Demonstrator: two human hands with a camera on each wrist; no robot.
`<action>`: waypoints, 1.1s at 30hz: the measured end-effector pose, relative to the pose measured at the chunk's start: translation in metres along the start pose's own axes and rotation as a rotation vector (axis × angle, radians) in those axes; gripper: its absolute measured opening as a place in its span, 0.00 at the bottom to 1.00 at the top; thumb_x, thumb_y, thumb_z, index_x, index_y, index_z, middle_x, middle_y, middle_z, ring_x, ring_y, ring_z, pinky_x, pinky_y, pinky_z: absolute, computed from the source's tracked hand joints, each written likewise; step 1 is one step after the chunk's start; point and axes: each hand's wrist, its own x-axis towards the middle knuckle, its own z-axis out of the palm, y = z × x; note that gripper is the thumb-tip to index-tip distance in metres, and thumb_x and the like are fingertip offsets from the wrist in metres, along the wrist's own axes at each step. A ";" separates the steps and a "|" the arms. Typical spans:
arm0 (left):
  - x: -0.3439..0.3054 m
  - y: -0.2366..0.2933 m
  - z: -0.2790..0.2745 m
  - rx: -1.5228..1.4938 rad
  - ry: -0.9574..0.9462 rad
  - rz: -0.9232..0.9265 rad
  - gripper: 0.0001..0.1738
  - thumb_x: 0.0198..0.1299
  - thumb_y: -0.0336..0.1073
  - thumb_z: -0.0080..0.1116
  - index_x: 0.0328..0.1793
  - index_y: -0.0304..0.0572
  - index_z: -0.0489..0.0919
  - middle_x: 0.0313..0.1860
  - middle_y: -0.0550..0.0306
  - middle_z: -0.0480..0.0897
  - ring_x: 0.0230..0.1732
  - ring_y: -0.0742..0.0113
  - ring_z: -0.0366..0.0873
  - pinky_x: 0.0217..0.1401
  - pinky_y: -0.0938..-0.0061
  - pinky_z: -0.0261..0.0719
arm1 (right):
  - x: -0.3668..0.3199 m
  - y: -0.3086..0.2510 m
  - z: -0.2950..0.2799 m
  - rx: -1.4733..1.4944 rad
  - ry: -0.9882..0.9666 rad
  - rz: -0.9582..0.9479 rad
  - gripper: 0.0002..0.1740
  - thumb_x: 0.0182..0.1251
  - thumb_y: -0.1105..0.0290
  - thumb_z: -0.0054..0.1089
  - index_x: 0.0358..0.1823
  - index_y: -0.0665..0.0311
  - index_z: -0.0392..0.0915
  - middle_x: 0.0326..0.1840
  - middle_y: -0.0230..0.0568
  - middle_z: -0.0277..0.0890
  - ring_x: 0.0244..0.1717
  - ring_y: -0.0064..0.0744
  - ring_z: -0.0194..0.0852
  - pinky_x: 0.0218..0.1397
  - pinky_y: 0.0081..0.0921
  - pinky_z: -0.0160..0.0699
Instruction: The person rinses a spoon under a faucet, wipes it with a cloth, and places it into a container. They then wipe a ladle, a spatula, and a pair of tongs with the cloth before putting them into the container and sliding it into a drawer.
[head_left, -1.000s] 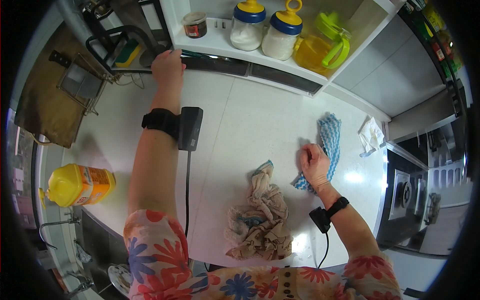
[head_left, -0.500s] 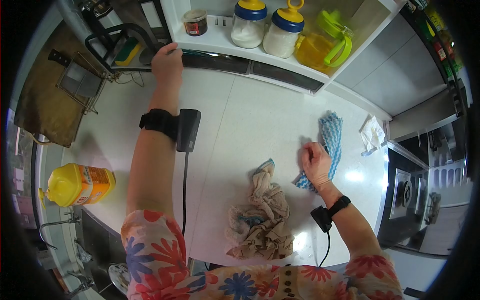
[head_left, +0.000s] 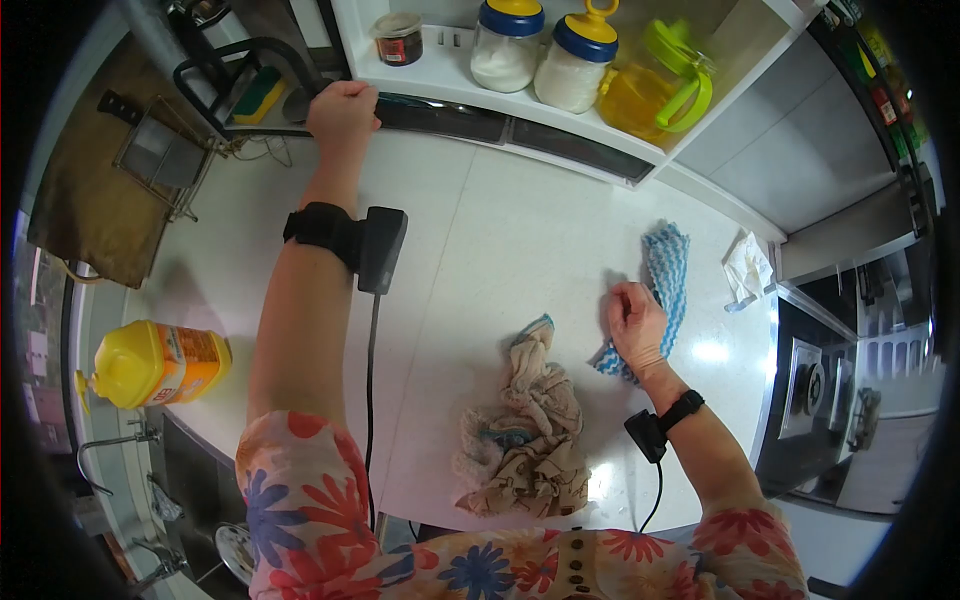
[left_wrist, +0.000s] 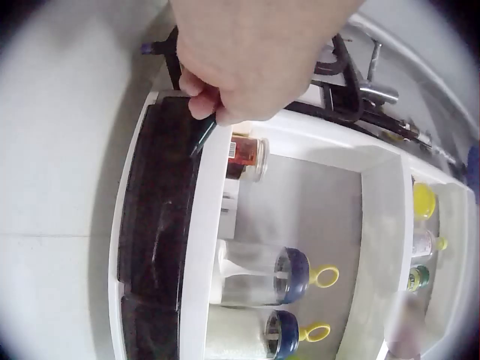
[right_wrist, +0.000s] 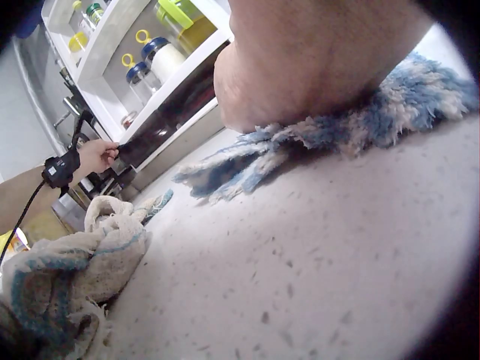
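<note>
The hands are held well apart. At eleven o'clock, a slim dark object [left_wrist: 203, 139] is pinched by the left hand [head_left: 342, 112], seemingly for control; at three, the striped cloth [head_left: 668, 262] is pressed under the right hand [head_left: 637, 325], perhaps for support — any grip cannot be told.

The person wears a loose pale floral blouse [head_left: 475, 570], printed with large red, blue and orange flowers. Down its front runs a tan button strip [head_left: 575, 565] with small round buttons. Its short sleeves are wide. Beyond the blouse's left sleeve [head_left: 305, 490], a broad black fabric wrist strap [head_left: 325, 228] carries a black rectangular box [head_left: 382, 250] with a black cable [head_left: 371, 370]. Beyond its right sleeve [head_left: 745, 545], a narrower black band [head_left: 684, 406] bears a similar black box [head_left: 645, 436] and a thin black cord [head_left: 655, 498].
</note>
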 end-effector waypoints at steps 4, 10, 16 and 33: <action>-0.003 0.002 -0.001 0.081 -0.010 0.027 0.12 0.47 0.33 0.60 0.38 0.38 0.82 0.23 0.59 0.81 0.16 0.69 0.79 0.22 0.78 0.77 | 0.000 0.001 0.000 -0.014 0.007 -0.003 0.02 0.55 0.73 0.54 0.31 0.61 0.74 0.28 0.42 0.74 0.26 0.42 0.75 0.30 0.31 0.74; -0.010 0.018 -0.009 -0.102 -0.136 -0.087 0.18 0.48 0.28 0.61 0.49 0.33 0.78 0.27 0.57 0.81 0.23 0.73 0.78 0.22 0.81 0.74 | 0.000 0.001 0.000 -0.013 0.006 -0.020 0.02 0.55 0.74 0.54 0.30 0.61 0.73 0.28 0.41 0.74 0.27 0.43 0.75 0.30 0.31 0.74; -0.006 0.004 -0.012 -0.280 -0.181 -0.142 0.18 0.49 0.28 0.61 0.48 0.30 0.78 0.28 0.54 0.81 0.23 0.72 0.79 0.23 0.81 0.74 | 0.000 0.000 0.000 -0.007 0.017 -0.018 0.02 0.54 0.75 0.54 0.30 0.61 0.73 0.27 0.41 0.74 0.27 0.44 0.75 0.30 0.32 0.74; -0.022 0.000 -0.017 -0.360 -0.223 -0.187 0.17 0.53 0.33 0.62 0.48 0.34 0.74 0.27 0.56 0.79 0.23 0.70 0.78 0.22 0.81 0.74 | 0.001 -0.001 0.000 -0.027 0.012 -0.030 0.02 0.54 0.75 0.54 0.30 0.61 0.73 0.27 0.42 0.74 0.25 0.43 0.75 0.28 0.31 0.74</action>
